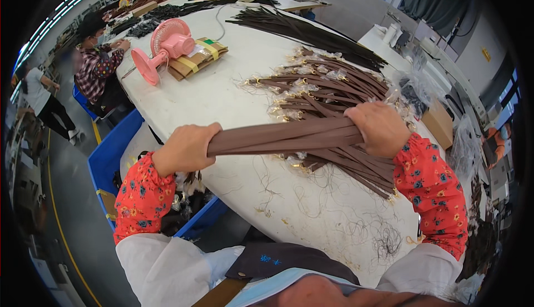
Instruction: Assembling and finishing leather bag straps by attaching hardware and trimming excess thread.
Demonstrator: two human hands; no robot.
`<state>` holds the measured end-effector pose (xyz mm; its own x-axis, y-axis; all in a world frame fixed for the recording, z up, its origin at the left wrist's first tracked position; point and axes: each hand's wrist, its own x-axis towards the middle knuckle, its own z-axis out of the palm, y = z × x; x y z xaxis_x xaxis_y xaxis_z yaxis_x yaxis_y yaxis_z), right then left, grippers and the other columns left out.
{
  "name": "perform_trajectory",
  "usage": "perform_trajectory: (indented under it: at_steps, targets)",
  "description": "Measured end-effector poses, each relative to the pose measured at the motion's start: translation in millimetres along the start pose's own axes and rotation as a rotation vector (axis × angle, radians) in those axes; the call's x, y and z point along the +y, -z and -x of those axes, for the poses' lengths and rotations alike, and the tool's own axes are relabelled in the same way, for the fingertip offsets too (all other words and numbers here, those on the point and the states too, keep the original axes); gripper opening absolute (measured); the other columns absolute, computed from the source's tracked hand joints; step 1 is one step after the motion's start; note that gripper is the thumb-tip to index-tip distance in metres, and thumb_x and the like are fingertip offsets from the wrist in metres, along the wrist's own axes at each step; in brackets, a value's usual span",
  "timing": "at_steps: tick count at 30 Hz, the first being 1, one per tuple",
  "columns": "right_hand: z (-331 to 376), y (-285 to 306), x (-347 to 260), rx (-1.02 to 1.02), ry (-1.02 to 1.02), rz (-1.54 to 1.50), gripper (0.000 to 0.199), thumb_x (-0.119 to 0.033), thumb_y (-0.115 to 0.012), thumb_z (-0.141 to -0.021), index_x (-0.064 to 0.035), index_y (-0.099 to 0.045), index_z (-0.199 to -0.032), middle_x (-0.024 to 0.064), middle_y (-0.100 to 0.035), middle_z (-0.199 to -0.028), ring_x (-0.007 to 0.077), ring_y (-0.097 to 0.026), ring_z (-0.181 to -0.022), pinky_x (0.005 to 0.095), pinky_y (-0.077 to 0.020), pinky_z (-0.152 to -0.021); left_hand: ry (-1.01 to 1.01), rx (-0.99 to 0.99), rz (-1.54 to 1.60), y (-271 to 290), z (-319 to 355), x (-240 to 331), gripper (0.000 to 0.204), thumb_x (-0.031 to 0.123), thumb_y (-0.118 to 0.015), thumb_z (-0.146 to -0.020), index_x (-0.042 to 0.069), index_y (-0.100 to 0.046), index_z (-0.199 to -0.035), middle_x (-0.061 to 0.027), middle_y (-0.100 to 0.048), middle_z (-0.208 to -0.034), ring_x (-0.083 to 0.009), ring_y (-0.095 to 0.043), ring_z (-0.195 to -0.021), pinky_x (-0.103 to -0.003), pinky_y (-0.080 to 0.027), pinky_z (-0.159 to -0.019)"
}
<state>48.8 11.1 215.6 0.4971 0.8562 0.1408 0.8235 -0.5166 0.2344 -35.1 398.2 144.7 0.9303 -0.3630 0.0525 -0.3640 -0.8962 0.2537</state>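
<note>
A bundle of flat brown straps (pixel 283 135) stretches between my two hands, held above the white table (pixel 222 98). My left hand (pixel 188 148) is closed around its left end, over the table's left edge and next to a blue bin. My right hand (pixel 379 129) grips the other end, above a pile of similar brown straps (pixel 339 87). Those piled straps carry gold-coloured metal fittings, many wrapped in clear plastic. Part of the pile is hidden behind the bundle and my right hand.
Beside the table's left edge stands a blue bin (pixel 105 159) with dark straps inside. A pink fan (pixel 169 43) and a brown cardboard packet (pixel 197 62) sit farther back. Black strips (pixel 311 34) lie behind the pile. Loose threads (pixel 356 226) litter the near tabletop. A seated co-worker (pixel 97 65) is at left.
</note>
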Motion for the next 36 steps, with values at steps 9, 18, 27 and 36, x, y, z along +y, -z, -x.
perform_trajectory:
  at_steps: [9, 18, 27, 36]
  targets:
    - [-144, -49, 58, 0.042, 0.222, 0.113, 0.028, -0.005, -0.061, -0.074, -0.0062, -0.052, -0.101, 0.0115, -0.062, -0.091, 0.0314, -0.062, -0.092, 0.0428, -0.0472, -0.083, 0.198, 0.076, -0.104, -2, -8, -61, 0.045, 0.016, -0.066, -0.068, 0.004, -0.051, -0.109, -0.0215, -0.062, -0.078, -0.0420, -0.061, -0.078, -0.051, -0.047, -0.070]
    - [-169, -75, 85, 0.098, 0.050, 0.119, 0.031, -0.019, -0.061, -0.085, -0.0099, -0.055, -0.115, 0.0094, -0.064, -0.104, 0.0296, -0.059, -0.100, 0.0450, -0.0384, -0.100, 0.341, 0.369, -0.281, -62, -132, -161, 0.030, 0.012, -0.060, -0.072, 0.004, -0.052, -0.100, -0.0208, -0.065, -0.081, -0.0407, -0.063, -0.078, -0.052, -0.049, -0.069]
    - [-19, -21, -31, -0.079, -0.013, -1.170, 0.022, -0.016, -0.057, -0.095, -0.0047, -0.062, -0.113, 0.0126, -0.068, -0.092, 0.0236, -0.068, -0.084, 0.0314, -0.0520, -0.075, 0.534, 0.105, -0.414, -90, -160, -189, 0.039, 0.010, -0.059, -0.074, 0.004, -0.048, -0.111, -0.0177, -0.067, -0.093, -0.0366, -0.066, -0.086, -0.048, -0.052, -0.072]
    - [1, -4, -116, 0.059, 0.467, -2.063, 0.024, -0.011, -0.051, -0.097, 0.0010, -0.063, -0.114, 0.0166, -0.059, -0.118, 0.0306, -0.054, -0.108, 0.0402, -0.0399, -0.095, 0.249, 0.321, -0.405, -107, -98, -167, 0.075, 0.023, -0.069, -0.078, 0.007, -0.033, -0.142, -0.0181, -0.041, -0.141, -0.0322, -0.037, -0.133, -0.052, -0.025, -0.110]
